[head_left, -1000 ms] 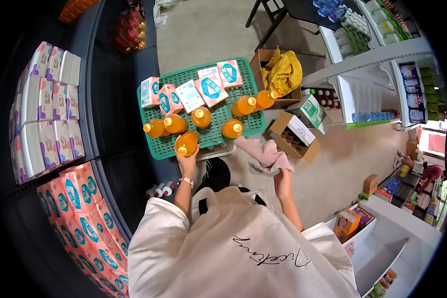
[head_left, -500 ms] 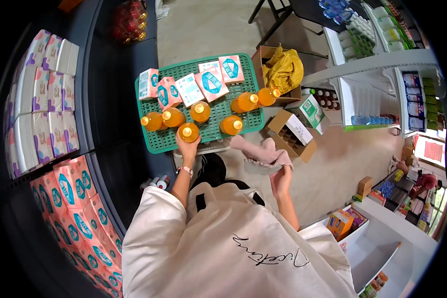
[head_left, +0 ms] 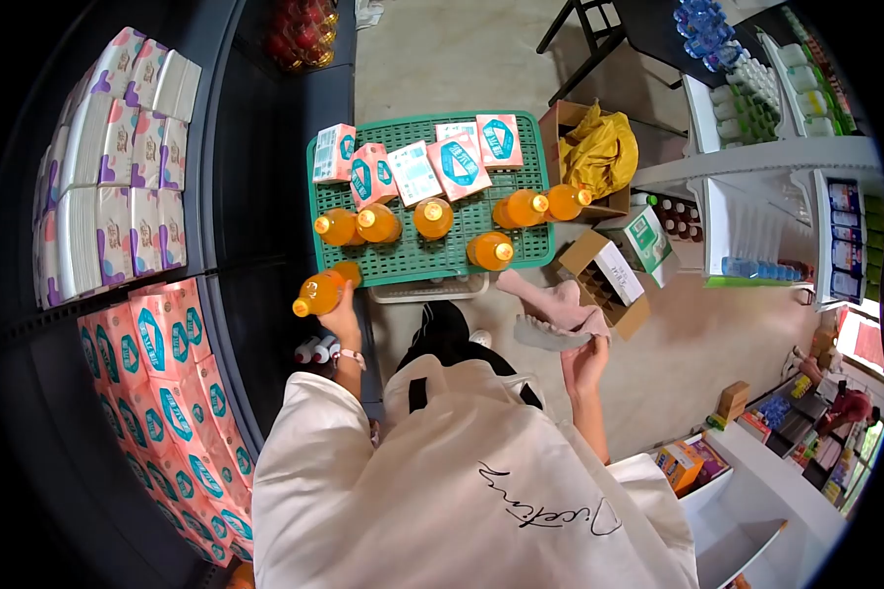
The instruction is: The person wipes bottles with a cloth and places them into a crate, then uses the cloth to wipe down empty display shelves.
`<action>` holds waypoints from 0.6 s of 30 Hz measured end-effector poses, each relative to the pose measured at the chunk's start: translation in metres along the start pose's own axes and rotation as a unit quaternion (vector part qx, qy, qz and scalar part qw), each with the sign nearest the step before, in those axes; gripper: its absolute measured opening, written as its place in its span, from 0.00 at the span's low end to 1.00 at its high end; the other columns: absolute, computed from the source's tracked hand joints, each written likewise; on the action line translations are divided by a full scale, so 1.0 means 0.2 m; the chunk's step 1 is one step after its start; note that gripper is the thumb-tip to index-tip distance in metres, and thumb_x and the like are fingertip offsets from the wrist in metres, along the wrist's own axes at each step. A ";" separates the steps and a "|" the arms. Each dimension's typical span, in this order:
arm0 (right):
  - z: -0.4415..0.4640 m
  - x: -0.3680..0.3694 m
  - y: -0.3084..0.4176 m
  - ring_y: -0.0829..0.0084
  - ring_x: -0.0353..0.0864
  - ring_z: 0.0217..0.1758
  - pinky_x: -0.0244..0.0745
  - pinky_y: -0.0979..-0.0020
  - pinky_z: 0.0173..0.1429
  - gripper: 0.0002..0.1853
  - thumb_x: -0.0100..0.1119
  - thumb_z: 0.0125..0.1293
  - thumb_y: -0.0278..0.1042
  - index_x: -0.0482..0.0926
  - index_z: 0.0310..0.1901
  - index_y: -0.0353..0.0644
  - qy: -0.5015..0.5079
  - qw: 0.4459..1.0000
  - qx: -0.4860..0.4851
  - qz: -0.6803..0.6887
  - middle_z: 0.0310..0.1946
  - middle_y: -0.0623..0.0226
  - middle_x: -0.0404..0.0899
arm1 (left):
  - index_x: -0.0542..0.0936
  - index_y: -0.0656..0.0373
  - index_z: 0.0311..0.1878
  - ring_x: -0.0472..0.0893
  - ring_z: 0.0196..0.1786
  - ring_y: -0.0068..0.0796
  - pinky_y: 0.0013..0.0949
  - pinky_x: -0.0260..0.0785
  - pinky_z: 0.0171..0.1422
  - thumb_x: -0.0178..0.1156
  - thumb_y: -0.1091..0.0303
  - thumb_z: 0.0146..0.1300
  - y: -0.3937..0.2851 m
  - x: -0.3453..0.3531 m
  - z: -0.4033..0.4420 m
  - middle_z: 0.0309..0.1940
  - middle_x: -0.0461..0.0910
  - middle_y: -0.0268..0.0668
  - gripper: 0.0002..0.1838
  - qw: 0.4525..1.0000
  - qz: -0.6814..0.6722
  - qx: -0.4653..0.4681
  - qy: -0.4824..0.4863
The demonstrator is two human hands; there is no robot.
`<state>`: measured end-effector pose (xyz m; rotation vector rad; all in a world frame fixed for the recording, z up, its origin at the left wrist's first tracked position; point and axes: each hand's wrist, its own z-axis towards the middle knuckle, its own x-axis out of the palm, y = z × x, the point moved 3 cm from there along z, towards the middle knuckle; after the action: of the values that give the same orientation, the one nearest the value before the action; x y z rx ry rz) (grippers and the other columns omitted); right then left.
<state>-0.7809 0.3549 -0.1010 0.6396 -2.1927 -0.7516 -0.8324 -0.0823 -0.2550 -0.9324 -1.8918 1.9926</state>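
Note:
My left hand [head_left: 340,316] is closed round a bottle of orange drink [head_left: 326,289], tilted with its cap pointing left, just off the near left corner of the green plastic crate [head_left: 432,263]. On the crate stand several more orange bottles [head_left: 432,218], with pink-and-white tissue packs [head_left: 462,167] in a row behind them. To the right, my right hand [head_left: 584,365] grips a pink and grey cloth [head_left: 560,312] that hangs in front of it, apart from the crate.
Dark shelving [head_left: 285,206] on the left bears stacked tissue packs [head_left: 118,196] and pink packs [head_left: 172,393]. Open cardboard boxes [head_left: 604,270] and a yellow bag [head_left: 599,147] lie right of the crate. White shelves [head_left: 746,228] with goods line the right side.
My left hand has lifted the bottle from the crate's near edge and carried it left, tipping it over. My right hand still holds the cloth. The view has shifted slightly.

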 end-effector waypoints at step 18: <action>-0.13 0.57 0.11 0.64 0.74 0.57 0.72 0.60 0.61 0.25 0.53 0.64 0.54 0.74 0.54 0.44 0.074 0.964 0.151 0.205 0.52 0.64 0.74 | 0.75 0.63 0.52 0.80 0.45 0.25 0.30 0.71 0.55 0.78 0.71 0.47 0.10 0.03 0.22 0.44 0.81 0.35 0.30 1.000 -0.006 -0.019 0.021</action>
<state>-0.8355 0.2902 -0.0182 0.3503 -2.2132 -0.1514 -0.8577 -0.1176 -0.2774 -0.9644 -1.9127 1.9218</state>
